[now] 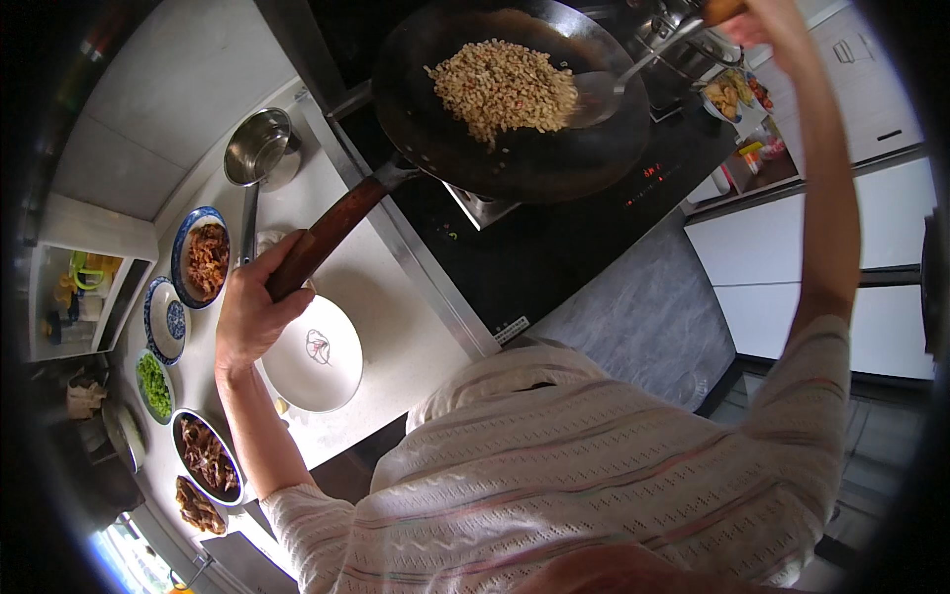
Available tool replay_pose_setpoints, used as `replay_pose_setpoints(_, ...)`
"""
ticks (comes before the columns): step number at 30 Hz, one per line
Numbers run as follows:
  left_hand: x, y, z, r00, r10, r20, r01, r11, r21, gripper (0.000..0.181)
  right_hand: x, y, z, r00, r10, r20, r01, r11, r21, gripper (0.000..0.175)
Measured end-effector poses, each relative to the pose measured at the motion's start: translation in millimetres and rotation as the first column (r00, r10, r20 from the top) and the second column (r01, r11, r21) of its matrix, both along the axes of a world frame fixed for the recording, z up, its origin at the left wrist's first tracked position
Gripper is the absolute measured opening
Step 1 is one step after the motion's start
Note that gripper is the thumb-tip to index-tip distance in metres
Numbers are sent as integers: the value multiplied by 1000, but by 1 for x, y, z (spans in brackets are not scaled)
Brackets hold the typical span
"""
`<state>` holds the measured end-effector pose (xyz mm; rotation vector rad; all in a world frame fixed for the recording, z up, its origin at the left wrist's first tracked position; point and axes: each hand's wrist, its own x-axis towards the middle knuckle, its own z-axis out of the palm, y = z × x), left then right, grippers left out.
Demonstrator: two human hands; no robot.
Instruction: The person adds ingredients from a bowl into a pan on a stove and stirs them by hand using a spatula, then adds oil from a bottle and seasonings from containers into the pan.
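My left hand [260, 312] grips the wooden handle [334, 230] of a dark wok [460, 171] over the black cooktop. Light-brown chopped food with small red bits [505, 89] lies heaped in the wok, and a few loose pieces sit apart below the heap. At the upper right, my right hand [772, 33] is closed around the wooden handle of a metal spatula [657, 52]. The spatula's blade [596, 100] rests in the wok against the right side of the heap. Part of the right hand is cut off by the top edge of the picture.
Beneath my left forearm, a white plate [315, 371] lies on the counter. A steel saucepan [260, 148], bowls of shredded food [208, 256], chopped greens [154, 386] and dark brown food [209, 453] line the left. Red digits glow on the cooktop [579, 237]. A metal pot [672, 67] stands right of the wok.
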<state>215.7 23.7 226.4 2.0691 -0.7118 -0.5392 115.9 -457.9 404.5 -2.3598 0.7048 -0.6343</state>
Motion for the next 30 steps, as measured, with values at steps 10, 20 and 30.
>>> replay_pose_setpoints(10, -1, 5, -4, 1000, 15, -27, -16, 999, -32, 56, 1, 48, -41, 877, 221, 427, -385, 855, 348, 9)
replay_pose_setpoints(20, -2, 4, -2, 1000, 19, -5, -19, 1000, 1, 57, -29, 44, -43, 882, 393, 260, -458, 845, 278, 17)
replay_pose_setpoints(30, -3, -1, -1, 1000, 23, -13, -23, 1000, 11, 59, -95, 6, -195, 911, -294, 289, -30, 652, 757, 38)
